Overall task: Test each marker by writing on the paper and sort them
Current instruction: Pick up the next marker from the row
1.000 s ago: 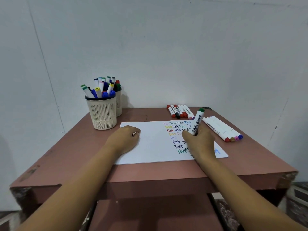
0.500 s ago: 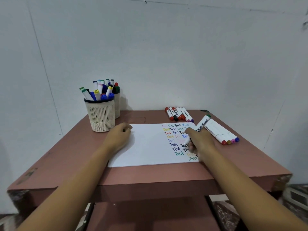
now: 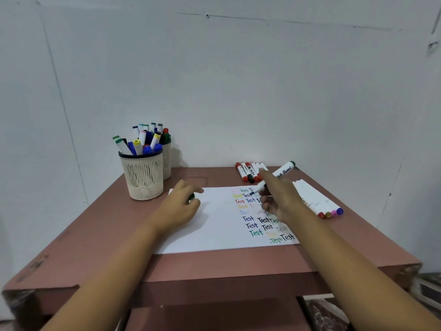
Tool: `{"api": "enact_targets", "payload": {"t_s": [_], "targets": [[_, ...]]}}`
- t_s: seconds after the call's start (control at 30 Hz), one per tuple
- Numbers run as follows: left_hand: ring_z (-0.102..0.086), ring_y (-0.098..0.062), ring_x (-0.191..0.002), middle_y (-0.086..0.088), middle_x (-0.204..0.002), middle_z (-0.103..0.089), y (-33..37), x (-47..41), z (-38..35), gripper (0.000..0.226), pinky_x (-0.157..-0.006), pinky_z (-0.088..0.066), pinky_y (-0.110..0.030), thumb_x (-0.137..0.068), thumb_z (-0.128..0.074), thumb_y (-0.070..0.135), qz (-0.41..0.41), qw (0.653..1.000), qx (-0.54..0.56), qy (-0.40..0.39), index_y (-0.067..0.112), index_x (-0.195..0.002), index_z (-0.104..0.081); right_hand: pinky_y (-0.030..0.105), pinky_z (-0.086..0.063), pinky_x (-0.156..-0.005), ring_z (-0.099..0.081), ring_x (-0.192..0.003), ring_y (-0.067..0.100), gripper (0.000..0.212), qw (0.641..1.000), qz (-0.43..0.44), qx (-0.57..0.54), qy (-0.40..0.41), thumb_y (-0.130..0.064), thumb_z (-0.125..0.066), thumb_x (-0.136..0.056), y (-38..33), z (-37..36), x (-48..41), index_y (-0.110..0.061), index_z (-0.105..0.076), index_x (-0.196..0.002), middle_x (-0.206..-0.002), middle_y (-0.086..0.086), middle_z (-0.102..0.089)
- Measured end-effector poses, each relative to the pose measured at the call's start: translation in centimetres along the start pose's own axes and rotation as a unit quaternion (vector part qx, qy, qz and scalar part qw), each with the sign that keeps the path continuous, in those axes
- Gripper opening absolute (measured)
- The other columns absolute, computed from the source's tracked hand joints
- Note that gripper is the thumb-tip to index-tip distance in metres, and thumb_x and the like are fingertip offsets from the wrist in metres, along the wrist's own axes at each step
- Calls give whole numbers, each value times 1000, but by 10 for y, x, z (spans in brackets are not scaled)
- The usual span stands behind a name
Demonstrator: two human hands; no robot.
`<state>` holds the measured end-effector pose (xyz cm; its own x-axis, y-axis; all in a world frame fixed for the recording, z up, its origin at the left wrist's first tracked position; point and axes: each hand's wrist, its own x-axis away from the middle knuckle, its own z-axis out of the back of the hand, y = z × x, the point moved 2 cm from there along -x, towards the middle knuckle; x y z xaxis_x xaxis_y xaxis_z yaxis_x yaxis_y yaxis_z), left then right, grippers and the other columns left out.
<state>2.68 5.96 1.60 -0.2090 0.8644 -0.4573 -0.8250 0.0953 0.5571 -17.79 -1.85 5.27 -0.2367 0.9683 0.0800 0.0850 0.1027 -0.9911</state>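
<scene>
Roughly midway, I judge: the white paper sheet on the reddish-brown table carries many coloured "Test" words. A short row of capped markers lies just beyond the right hand, and a row of long white markers just to its right. That hand grips an uncapped white whiteboard marker above the sheet, the left hand pinches its small green cap, and left of it a cream mesh cup crowded with markers looks untested.
</scene>
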Motion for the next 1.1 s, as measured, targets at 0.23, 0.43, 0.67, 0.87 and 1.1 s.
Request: {"api": "enact_targets", "payload": {"t_s": [0.23, 0.43, 0.67, 0.87, 1.1], "targets": [[-50, -1, -86, 6, -98, -52, 1, 2, -2, 60, -87, -37, -16, -92, -50, 6, -37, 999, 4, -30, 25, -146, -29, 16, -16, -38, -21, -36, 7, 46, 999, 37, -23, -23, -36, -48, -96, 15, -33, -6, -13, -45, -57, -42, -6, -31], [-59, -13, -91, 9, -95, -63, 1, 1, -4, 68, -89, -47, -26, -87, -62, 10, -34, 997, 64, -15, 32, -144, -31, 23, -28, -44, -40, -44, 11, 30, 994, 86, 21, -63, -26, -54, -95, 23, -48, -7, -9, -56, -71, -55, 2, -52], [-60, -2, -87, 18, -93, -61, 8, 3, -5, 67, -82, -48, -19, -86, -65, 9, -51, 994, 96, -12, 40, -137, -35, 22, -33, -43, -44, -46, 10, 27, 991, 100, 41, -82, -28, -54, -96, 28, -51, -9, -8, -58, -79, -58, 2, -54], [-64, 3, -87, 13, -91, -69, 12, 5, -2, 45, -81, -46, -12, -84, -69, 11, -31, 988, 148, 23, 28, -123, -54, 20, -34, -45, -45, -47, 10, 25, 983, 85, 15, -160, -29, -59, -94, 29, -54, -5, -9, -59, -78, -58, 2, -53], [-42, -4, -58, 9, -60, -50, 17, 5, -5, 13, -59, -34, -20, -92, -57, 31, -21, 991, 131, -10, 23, -86, -66, 17, -26, -40, -32, -43, 7, 23, 976, 48, -99, -190, -22, -61, -93, 32, -53, -7, -10, -57, -73, -52, -1, -40]]}}
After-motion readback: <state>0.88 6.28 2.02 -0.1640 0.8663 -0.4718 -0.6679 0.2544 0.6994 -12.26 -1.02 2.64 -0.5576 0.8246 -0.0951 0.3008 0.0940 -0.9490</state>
